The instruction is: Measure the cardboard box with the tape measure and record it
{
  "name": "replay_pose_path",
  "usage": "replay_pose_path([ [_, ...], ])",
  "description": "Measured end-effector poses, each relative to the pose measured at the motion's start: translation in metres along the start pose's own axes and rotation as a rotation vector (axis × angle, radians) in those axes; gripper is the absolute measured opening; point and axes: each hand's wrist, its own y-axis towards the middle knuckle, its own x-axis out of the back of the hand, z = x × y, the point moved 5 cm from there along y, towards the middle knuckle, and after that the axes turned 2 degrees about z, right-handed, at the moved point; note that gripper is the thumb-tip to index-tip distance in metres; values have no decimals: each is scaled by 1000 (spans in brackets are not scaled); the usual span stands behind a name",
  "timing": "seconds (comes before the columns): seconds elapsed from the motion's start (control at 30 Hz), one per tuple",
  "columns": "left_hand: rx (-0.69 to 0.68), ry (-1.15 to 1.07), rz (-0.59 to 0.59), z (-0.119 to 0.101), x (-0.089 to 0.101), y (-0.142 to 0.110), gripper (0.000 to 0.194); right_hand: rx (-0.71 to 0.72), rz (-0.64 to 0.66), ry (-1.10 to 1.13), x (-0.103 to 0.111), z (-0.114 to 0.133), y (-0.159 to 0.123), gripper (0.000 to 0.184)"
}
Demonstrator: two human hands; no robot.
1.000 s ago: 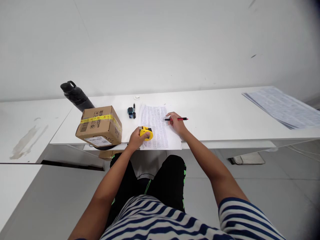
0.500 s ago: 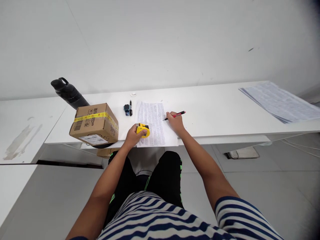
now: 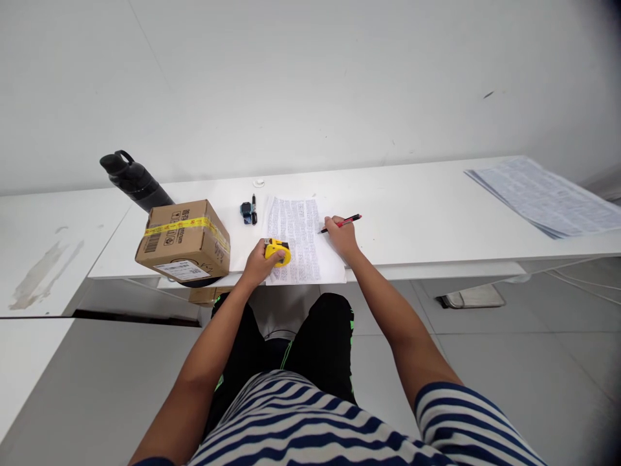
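My left hand (image 3: 259, 264) is closed around a yellow tape measure (image 3: 281, 251), held over the left edge of a sheet of paper (image 3: 298, 259) covered in dense writing. The sheet lies at the table's front edge. In my right hand (image 3: 342, 237) is a red and black pen (image 3: 348, 221), its dark tip pointing left at the paper's right side. Whether the tip touches the sheet I cannot tell. Behind my left hand lie a dark wristwatch (image 3: 246, 210) and a black pen (image 3: 253, 208).
A taped cardboard box (image 3: 182, 239) stands left of my left hand, with a black bottle (image 3: 136, 181) behind it. Printed sheets (image 3: 548, 194) lie stacked at the far right of the white table (image 3: 412, 213). A small white object (image 3: 259, 183) sits near the wall.
Almost nothing differs. The pen and my right hand have shifted very slightly to the right; my left hand keeps the tape measure in the same place.
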Motion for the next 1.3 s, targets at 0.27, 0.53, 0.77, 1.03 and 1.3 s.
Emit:
replay_pose_path([
  [0.27,15,-50,-8,-2,0,2,46,8,35,-16,0,1,1,39],
  [0.53,23,-55,-4,-3,0,1,46,13,-26,21,3,5,-3,43],
  [0.77,19,-73,2,-2,0,1,43,3,25,-30,2,4,-1,39],
  [1.03,24,-140,23,0,-4,2,45,7,-21,-11,3,10,-4,39],
  [1.3,28,-181,21,-4,-4,2,45,-6,-13,-21,4,8,-2,39],
])
